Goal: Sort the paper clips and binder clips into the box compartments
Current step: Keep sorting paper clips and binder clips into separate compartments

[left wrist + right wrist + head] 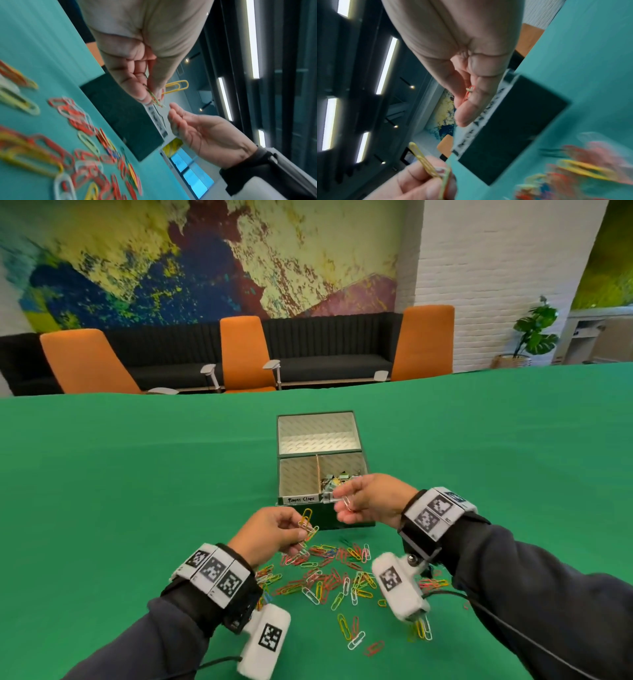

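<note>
A dark green box (342,522) with its lid open stands on the green table. Its near left compartment (297,477), labelled "Paper Clips", looks bare; the near right one holds binder clips (337,481). My left hand (274,530) pinches several paper clips (308,525), a yellow one sticking up (176,86), just before the box front. My right hand (366,501) pinches a few paper clips (346,501), one red (468,93), over the box's front edge. A pile of coloured paper clips (335,577) lies between my wrists.
Orange chairs (245,354) and a dark bench stand beyond the table's far edge. A potted plant (534,333) is at the back right. Green cloth (137,474) stretches wide on both sides of the box.
</note>
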Demonstrator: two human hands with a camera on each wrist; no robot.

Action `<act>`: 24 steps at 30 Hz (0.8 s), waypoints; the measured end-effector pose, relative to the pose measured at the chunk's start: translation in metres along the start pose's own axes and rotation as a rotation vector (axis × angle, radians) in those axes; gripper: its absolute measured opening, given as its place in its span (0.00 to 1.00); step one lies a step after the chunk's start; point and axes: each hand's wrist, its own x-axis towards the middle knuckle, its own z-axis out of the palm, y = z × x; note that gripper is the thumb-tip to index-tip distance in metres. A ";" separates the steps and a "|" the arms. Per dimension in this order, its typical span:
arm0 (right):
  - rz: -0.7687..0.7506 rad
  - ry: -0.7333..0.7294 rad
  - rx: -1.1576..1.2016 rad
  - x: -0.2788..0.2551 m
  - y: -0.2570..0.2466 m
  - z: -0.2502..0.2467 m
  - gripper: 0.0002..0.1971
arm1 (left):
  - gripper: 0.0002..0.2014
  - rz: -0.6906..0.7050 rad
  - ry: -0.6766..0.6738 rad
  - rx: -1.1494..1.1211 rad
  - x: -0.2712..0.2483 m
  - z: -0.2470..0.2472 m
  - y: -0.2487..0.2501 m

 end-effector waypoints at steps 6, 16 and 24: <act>-0.109 0.115 0.157 0.036 -0.050 0.033 0.19 | 0.11 -0.027 0.123 -0.089 -0.001 -0.037 -0.005; -0.197 0.103 0.055 0.014 -0.031 0.013 0.10 | 0.08 -0.008 0.202 0.135 0.052 -0.055 0.043; -0.198 0.081 -0.134 -0.022 -0.002 -0.013 0.11 | 0.05 0.075 0.299 0.234 0.050 -0.047 0.057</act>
